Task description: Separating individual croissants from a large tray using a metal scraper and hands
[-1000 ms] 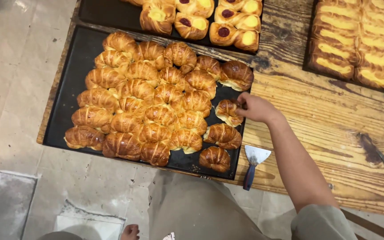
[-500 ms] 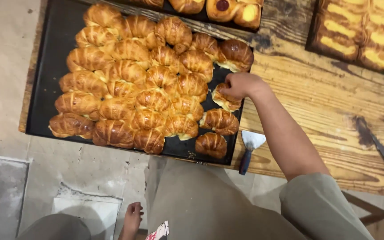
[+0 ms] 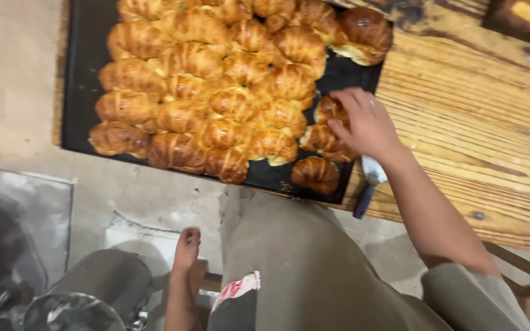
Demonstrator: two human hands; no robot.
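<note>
Tabletop (image 3: 461, 122): pale wooden planks with strong grain, running across the right of the head view.

Tray (image 3: 81, 73): dark, flat, rectangular, lying on the tabletop with its left part out over the tabletop's edge above the floor (image 3: 13, 79). It is packed with golden-brown croissants (image 3: 216, 79) set close in rows, most touching their neighbours. A few sit looser at the near right corner, one (image 3: 316, 174) alone just inside the rim.

Right hand (image 3: 366, 122): reaching in over the tray's right edge, palm down. Its grip is partly spread, fingers (image 3: 346, 101) curled down onto two croissants (image 3: 326, 125) at the right end of the rows. Contact is clear; whether the grip has closed around either cannot be told.

Left hand (image 3: 186, 245): low in the view, beside the person's leg, well apart from the tray. Fingers hang loose and the grip holds nothing.

Scraper (image 3: 368, 184): metal blade, dark handle, lying on the tabletop edge just under the right wrist, near the tray's corner.
</note>
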